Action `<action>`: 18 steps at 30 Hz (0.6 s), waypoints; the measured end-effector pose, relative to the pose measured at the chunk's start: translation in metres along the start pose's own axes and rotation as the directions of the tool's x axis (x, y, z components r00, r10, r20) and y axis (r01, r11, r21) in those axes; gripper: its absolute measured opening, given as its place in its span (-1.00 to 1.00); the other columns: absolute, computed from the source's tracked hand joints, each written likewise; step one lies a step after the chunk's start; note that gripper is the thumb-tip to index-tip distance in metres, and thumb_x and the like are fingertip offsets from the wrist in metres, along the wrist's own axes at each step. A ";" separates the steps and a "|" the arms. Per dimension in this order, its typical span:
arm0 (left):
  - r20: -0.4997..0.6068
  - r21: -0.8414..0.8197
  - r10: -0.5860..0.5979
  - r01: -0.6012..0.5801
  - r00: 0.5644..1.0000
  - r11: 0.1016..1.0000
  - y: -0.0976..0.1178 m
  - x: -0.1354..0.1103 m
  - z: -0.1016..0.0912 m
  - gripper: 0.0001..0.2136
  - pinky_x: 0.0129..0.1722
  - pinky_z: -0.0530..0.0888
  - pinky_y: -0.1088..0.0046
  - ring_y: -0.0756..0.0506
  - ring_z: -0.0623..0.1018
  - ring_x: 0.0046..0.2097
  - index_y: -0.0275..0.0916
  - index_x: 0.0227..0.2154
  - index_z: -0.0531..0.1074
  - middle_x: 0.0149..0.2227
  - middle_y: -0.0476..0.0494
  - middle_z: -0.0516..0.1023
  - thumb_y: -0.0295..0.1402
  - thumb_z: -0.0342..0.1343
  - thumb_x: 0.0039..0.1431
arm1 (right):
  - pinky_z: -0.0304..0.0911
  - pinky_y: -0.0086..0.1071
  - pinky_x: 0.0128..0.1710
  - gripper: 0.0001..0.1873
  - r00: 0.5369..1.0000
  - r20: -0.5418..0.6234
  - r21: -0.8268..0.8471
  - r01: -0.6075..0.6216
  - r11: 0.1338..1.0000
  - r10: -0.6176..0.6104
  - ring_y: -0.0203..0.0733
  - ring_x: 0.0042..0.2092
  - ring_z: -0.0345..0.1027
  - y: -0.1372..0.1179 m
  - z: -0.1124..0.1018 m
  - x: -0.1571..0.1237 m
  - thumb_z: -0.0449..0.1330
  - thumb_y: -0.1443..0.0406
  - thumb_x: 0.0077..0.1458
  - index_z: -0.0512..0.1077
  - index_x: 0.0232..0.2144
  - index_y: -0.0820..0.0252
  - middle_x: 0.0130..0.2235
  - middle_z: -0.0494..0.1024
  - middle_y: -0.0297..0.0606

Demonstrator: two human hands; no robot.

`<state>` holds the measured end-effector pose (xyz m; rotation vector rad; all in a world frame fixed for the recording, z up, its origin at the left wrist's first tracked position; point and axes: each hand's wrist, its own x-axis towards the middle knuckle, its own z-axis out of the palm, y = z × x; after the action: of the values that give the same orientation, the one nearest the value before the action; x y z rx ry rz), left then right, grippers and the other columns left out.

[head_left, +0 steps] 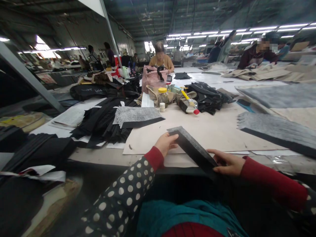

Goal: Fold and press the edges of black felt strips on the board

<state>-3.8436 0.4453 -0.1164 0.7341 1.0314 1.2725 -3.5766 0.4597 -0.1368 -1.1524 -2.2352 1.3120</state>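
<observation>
Between my hands, over the table's near edge, a long strip of black fabric with a grey fleecy side (194, 148) is held up at a slant. My left hand (167, 142) pinches its far left end, thumb on the black face. Lower down on the right, my right hand (226, 162) grips the other end between thumb and fingers. Beyond my left hand lies a fanned stack of grey-and-black strips (139, 116). Off to the right, a second fanned stack of strips (276, 130) rests on the pale sheet (217, 126).
Black fabric pieces (106, 117) lie in heaps at the left. Mid-table stand a yellow-lidded jar (162, 97), a small white bottle (162, 107), a yellow-handled brush (187, 96) and a pink bag (153, 79). Co-workers (161, 61) are across the table. A metal post (32, 77) rises at left.
</observation>
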 end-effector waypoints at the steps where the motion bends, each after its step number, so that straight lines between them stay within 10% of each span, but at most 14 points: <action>1: 0.025 0.046 -0.007 0.006 1.000 0.999 0.008 -0.001 0.000 -0.83 -0.57 0.35 0.60 0.05 0.43 -0.52 -0.30 -0.45 0.42 -0.47 -0.11 0.48 -0.37 0.20 -0.17 | 0.08 -0.44 -0.57 -0.31 1.000 0.019 -0.011 0.001 1.000 -0.001 -0.36 -0.56 0.15 -0.003 -0.003 0.001 0.16 0.13 -0.20 0.16 0.02 0.21 -0.51 0.36 -0.36; 10: 0.237 0.203 0.034 -0.084 0.971 0.976 0.021 0.037 0.013 -0.80 -0.59 0.35 0.58 0.01 0.46 -0.50 -0.32 -0.39 0.46 -0.46 -0.14 0.49 -0.40 0.19 -0.16 | 0.23 -0.33 -0.33 -0.24 0.984 -0.152 -0.057 0.082 0.995 -0.090 -0.20 -0.27 0.28 -0.050 -0.025 0.088 0.17 0.08 -0.21 0.10 0.04 0.26 -0.26 0.40 -0.16; 18: 0.182 0.206 0.040 -0.078 0.983 0.976 -0.009 0.067 -0.007 -0.76 -0.57 0.35 0.59 0.04 0.43 -0.53 -0.33 -0.33 0.38 -0.49 -0.06 0.45 -0.41 0.15 -0.14 | 0.21 -0.41 -0.38 -0.25 0.988 0.093 0.366 0.083 0.927 -0.125 -0.32 -0.38 0.26 -0.030 -0.001 0.158 0.23 0.19 -0.27 0.07 0.00 0.23 -0.41 0.35 -0.36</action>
<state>-3.8474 0.5079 -0.1414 1.0297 1.0147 1.1350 -3.6904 0.5729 -0.1318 -0.8318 -1.9801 1.6920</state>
